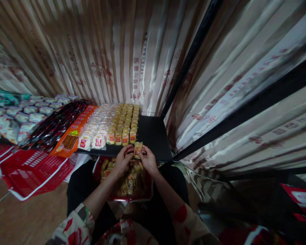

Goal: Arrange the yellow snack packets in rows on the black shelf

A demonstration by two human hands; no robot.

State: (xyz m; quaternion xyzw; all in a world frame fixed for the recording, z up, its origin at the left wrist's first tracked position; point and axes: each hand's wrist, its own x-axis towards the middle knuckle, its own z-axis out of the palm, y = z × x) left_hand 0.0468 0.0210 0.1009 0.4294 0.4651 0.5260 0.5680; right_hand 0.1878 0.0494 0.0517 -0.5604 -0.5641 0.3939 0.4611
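Two-handed grip (149, 160) on packet (138, 148), snack rows (126, 117), curtain (112, 51)

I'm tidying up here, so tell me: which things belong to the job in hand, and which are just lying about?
In the job, it seems:
small yellow packet in the right hand, left hand close by
basket of similar packets
rows of yellow packets
black shelf

Apparently just lying about:
white packets
orange bag
dark packs
red basket at left

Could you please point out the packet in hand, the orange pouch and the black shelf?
Packet in hand (138, 149), head view: middle of its wrapper.
Orange pouch (74, 128), head view: its printed front.
Black shelf (153, 132), head view: bare top surface.
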